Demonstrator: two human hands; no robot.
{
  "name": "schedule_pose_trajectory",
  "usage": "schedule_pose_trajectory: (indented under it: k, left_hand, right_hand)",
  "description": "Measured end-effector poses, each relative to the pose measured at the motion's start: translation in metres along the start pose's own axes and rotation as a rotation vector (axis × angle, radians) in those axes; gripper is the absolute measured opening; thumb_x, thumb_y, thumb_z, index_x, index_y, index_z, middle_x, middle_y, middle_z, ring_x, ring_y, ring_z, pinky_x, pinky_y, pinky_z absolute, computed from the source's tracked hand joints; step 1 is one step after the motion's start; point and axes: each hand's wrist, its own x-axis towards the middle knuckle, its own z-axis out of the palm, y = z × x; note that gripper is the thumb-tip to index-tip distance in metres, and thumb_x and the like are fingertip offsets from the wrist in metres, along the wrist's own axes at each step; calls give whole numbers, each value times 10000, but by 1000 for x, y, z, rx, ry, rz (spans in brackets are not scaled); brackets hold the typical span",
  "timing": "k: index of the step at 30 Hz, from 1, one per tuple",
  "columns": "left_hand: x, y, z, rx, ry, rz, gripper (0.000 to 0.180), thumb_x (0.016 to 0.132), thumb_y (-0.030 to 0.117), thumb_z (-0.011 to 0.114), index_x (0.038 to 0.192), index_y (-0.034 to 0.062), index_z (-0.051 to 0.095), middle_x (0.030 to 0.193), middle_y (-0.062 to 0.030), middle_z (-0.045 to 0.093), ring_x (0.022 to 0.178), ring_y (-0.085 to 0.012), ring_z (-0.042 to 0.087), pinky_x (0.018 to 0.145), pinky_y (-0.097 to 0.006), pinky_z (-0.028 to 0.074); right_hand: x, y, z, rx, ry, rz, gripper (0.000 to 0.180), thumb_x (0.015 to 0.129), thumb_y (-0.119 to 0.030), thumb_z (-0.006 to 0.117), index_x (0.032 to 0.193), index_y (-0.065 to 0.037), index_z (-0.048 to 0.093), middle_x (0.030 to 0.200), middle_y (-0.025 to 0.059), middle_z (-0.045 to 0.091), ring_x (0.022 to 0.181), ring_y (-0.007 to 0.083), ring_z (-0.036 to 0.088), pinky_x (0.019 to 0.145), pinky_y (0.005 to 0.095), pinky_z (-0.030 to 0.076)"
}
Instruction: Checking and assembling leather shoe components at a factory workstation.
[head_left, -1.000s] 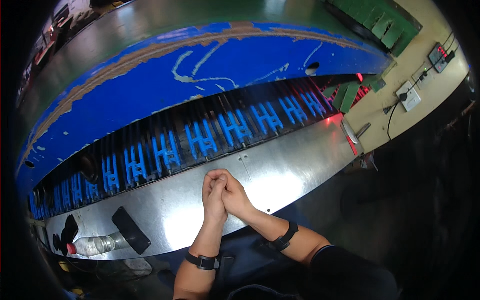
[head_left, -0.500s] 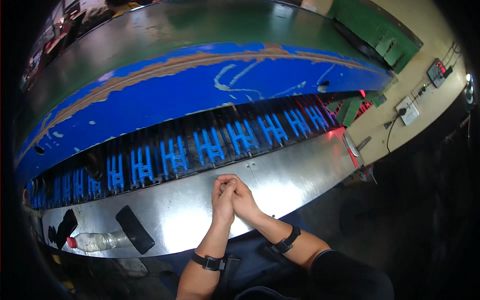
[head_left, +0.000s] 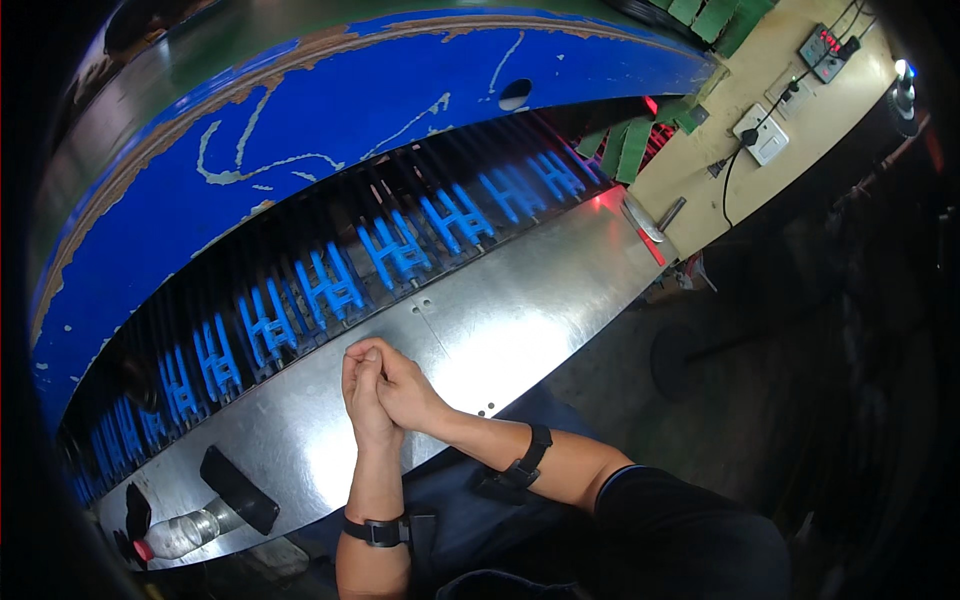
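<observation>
The left hand (head_left: 368,408) and the right hand (head_left: 412,395) are clasped together above the middle of the steel bench (head_left: 500,310). The fingers of both are drawn in narrow and folded against one another; whether anything is enclosed between the palms cannot be told. A black band is worn on each forearm.

The row of blue forked parts (head_left: 340,293) is located along the far edge of the bench, just beyond the hands and apart from them. It is overhung on the far side by a blue panel (head_left: 350,110), on which chipped paint is noted.

At the left end, a clear bottle (head_left: 180,535) with a red cap (head_left: 143,551) is laid on its side, with a flat black object (head_left: 239,490) placed just to its right. At the right end, a metal tool (head_left: 643,218) is found. Farther right, a white socket plate (head_left: 763,138) and a device with a red display (head_left: 826,52) are mounted on a cream surface (head_left: 690,185).
</observation>
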Motion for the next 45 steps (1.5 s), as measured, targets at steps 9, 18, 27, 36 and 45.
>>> schedule_pose_trajectory:
  k: [9, 18, 27, 36, 45]
  left_hand:
    - [3, -3, 1, -1, 6, 15, 107, 969, 149, 564, 1046, 75, 559, 914, -5, 568, 827, -86, 548, 737, -238, 463]
    - [7, -12, -7, 2, 16, 58, 107, 939, 127, 589, 1032, 73, 594, 923, -10, 594, 860, -107, 572, 766, -256, 473]
    - [5, -11, 1, 3, 57, 25, 108, 946, 102, 583, 1045, 61, 572, 934, -13, 581, 864, -91, 554, 778, -243, 460]
    - [12, -18, -6, 17, 32, 35, 132, 948, 130, 573, 1058, 57, 579, 949, -16, 592, 875, -98, 567, 778, -249, 467]
    - [18, -37, -9, 61, 104, 180, 139, 887, 75, 627, 1023, 58, 646, 969, -29, 642, 906, -136, 597, 822, -274, 484]
  right_hand:
    - [3, 5, -2, -20, 11, -33, 259, 980, -48, 461, 1221, -42, 555, 1098, 98, 643, 1019, 163, 613, 900, 298, 490]
    - [2, 8, -2, -31, 19, -40, 272, 967, -87, 464, 1214, -42, 570, 1090, 129, 666, 1025, 212, 635, 896, 317, 488]
    - [3, 10, -3, 29, 28, -18, 264, 977, -85, 460, 1209, -20, 568, 1084, 129, 670, 1006, 194, 637, 881, 304, 494]
    - [4, 5, -7, -2, 14, -14, 253, 989, -64, 449, 1208, -29, 570, 1075, 87, 651, 994, 155, 610, 888, 280, 484]
    - [-1, -10, -7, -7, -7, 27, 256, 1009, -45, 420, 1217, -29, 569, 1097, 57, 633, 1000, 115, 584, 910, 253, 472]
